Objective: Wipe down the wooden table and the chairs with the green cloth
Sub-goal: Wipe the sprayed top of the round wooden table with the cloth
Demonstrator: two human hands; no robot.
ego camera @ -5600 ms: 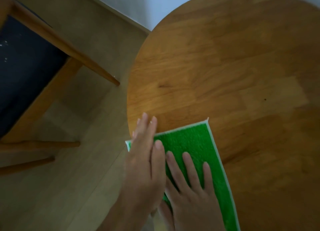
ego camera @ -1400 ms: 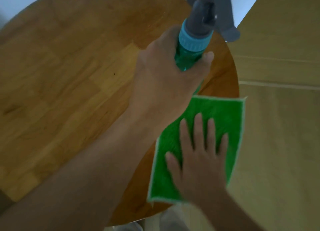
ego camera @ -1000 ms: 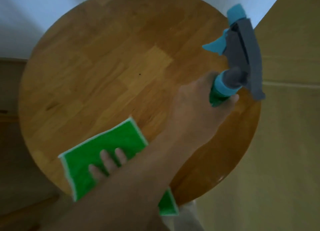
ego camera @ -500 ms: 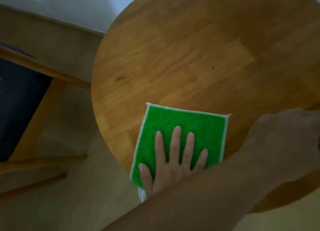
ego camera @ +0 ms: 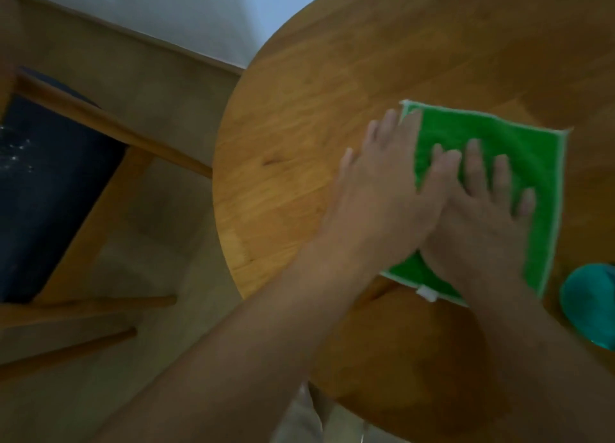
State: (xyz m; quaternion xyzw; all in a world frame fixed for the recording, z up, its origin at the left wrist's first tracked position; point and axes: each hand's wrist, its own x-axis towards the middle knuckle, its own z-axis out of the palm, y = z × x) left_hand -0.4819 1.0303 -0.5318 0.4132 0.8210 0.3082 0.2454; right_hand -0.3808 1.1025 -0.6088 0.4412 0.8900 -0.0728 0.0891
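A green cloth with a white hem lies flat on the round wooden table, near its middle. My right hand presses flat on the cloth with fingers spread. My left hand lies flat beside it, half on the cloth's left edge and half on the bare wood, overlapping the right hand. Left of the table stands a wooden chair with a dark seat.
A teal spray bottle stands on the table at the right edge of the view, only partly seen. Pale floor lies between chair and table. A white wall runs along the top left.
My left hand has let go of the spray bottle, which now stands on the table, and has come down flat beside my right hand. The cloth has slid further onto the table.
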